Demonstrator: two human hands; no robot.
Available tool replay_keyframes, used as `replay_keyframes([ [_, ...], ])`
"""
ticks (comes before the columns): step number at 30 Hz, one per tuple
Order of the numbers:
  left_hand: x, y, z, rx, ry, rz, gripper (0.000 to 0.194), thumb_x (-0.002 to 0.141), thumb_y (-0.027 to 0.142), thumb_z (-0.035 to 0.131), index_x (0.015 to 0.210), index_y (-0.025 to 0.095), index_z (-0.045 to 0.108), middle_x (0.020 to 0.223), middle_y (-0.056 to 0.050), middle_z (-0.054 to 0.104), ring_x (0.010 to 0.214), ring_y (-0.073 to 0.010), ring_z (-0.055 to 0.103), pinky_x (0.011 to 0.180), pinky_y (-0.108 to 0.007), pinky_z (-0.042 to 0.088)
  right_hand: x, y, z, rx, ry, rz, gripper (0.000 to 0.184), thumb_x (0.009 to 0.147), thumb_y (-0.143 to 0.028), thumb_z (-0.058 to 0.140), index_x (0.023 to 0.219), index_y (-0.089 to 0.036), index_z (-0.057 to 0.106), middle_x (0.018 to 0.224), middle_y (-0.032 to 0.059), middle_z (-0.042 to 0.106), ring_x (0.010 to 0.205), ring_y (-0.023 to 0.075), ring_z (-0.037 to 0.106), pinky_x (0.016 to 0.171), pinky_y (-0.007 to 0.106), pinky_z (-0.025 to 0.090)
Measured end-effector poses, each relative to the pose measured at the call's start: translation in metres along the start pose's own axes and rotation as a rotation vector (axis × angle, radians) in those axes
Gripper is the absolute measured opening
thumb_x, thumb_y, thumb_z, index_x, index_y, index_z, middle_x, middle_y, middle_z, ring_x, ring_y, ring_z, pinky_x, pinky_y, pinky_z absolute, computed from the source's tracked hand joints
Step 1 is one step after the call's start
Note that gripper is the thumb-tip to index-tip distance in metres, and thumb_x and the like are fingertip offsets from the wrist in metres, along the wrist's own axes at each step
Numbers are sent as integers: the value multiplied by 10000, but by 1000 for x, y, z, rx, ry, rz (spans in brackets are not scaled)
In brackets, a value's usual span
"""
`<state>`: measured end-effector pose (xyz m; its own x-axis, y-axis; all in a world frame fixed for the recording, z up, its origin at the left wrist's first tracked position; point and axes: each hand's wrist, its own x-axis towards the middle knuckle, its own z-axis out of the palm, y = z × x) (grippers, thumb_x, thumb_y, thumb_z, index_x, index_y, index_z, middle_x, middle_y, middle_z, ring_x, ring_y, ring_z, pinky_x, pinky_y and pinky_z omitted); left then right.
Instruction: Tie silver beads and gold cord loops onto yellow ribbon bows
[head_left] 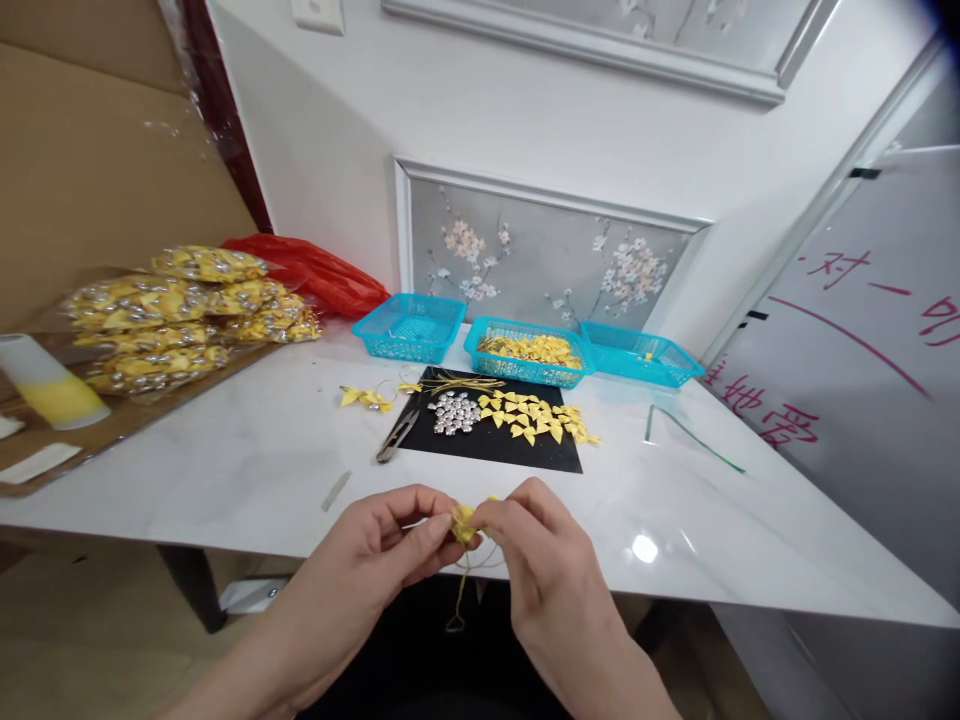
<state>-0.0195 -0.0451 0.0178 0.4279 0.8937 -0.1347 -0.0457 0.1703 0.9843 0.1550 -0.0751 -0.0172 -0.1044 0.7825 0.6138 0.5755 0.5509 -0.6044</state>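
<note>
Both hands meet just over the table's front edge. My left hand (pixel 409 540) is closed, pinching a yellow ribbon bow (pixel 463 522) between thumb and fingertips. My right hand (pixel 544 560) is closed too, its fingertips pressed against the right side of that bow. A thin yellow-green cord (pixel 463 580) hangs below the bow and ends in a small loop. Ahead, a black mat (pixel 495 450) carries a cluster of silvery beads (pixel 454 412), several yellow bows (pixel 532 415) and a bundle of cords (pixel 465 383). Metal thread snips (pixel 397 435) lie at its left edge.
Blue baskets (pixel 409 352) line the back; the middle one holds yellow pieces (pixel 536 350). Bagged yellow bows (pixel 150 310) are piled at left near a red plastic bag (pixel 322 275). A finished-looking strand (pixel 366 398) lies left of the mat, a green strip (pixel 697 440) right.
</note>
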Motion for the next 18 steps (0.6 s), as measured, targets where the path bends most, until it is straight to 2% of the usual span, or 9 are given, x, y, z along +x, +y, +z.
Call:
replay_keyframes([
  [3,0,1,1,9,-4,9,226,858,416,726,818,194,703,881,-32,705,947,-217,650,953,-348,511,1,-2,-2,66,7,29,304,965,-63,433,984,-239,680,811,8,512,676,133,557,609,239,467],
  [8,1,0,4,206,3,106,230,895,411,662,835,194,712,864,-44,704,885,-229,648,847,-344,541,3,-4,1,133,21,60,248,978,-96,477,956,-242,676,810,-2,566,691,124,603,619,211,496],
  [13,3,-10,6,444,95,339,212,939,295,559,812,221,713,854,-37,691,818,-221,663,761,-328,553,1,-7,7,2,92,47,202,974,-116,499,913,-230,654,787,1,657,665,145,653,631,235,519],
  [18,7,-19,7,633,224,542,217,917,180,555,851,246,752,896,-40,751,836,-220,708,763,-303,555,1,-11,13,-204,117,-91,241,986,-77,395,990,-200,602,721,7,680,605,164,685,544,243,506],
])
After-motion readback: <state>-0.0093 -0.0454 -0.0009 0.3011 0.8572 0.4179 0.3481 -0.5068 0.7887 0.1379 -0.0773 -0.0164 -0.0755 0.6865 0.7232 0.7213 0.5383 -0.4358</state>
